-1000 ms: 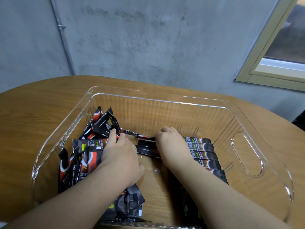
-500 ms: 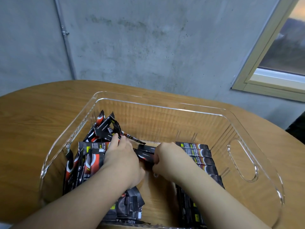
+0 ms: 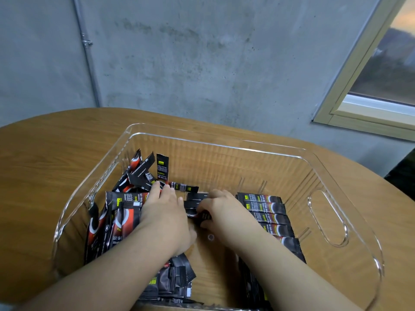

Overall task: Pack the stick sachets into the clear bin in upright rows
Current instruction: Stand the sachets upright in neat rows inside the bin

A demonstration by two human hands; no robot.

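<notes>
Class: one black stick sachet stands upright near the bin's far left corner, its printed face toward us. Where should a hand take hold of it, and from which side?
Pinch the upright sachet by its top crimped end, coming straight down from above. Its top stands free above the leaning sachets, while its lower part is buried among them and behind the left hand.

The bin (image 3: pixel 323 223) is sitting on the table (image 3: pixel 45 158); inside, loose sachets (image 3: pixel 125 212) are lying left, a row (image 3: pixel 269 216) right, both hands between.
</notes>
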